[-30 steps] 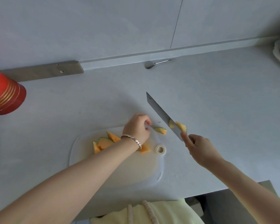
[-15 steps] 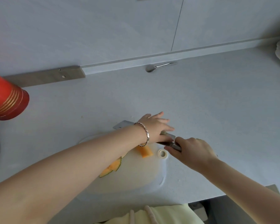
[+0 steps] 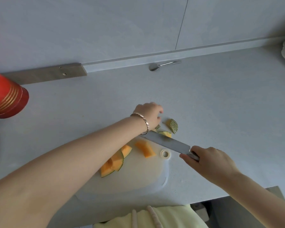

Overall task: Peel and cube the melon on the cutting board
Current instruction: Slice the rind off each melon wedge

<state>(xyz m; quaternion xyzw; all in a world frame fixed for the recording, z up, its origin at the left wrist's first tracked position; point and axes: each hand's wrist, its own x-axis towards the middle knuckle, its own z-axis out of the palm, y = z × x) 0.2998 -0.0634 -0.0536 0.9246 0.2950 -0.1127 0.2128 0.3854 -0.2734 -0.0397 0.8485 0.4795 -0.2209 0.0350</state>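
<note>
Orange melon flesh (image 3: 145, 148) on a translucent white board (image 3: 138, 176); green netted rind (image 3: 173, 126) on the pale grey-blue tabletop (image 3: 220, 104); red cup (image 3: 7, 97) with gold stripes; silver knife (image 3: 164, 142), spoon (image 3: 156, 66); rose-gold bracelet (image 3: 144, 121).

Your right hand (image 3: 211, 160) is gripping the knife (image 3: 167, 142), its blade pointing to ten o'clock over the cutting board (image 3: 138, 178); your left hand (image 3: 148, 116) is hovering at its tip.

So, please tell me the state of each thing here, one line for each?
knife: held by the right hand, blade low over the board's far edge
left hand: on the counter beyond the board, holds nothing visible
rind pieces: cut off, lying on the counter
peeled melon piece: on the cutting board
melon wedges: rind on, uncut
spoon: lying unused
</note>
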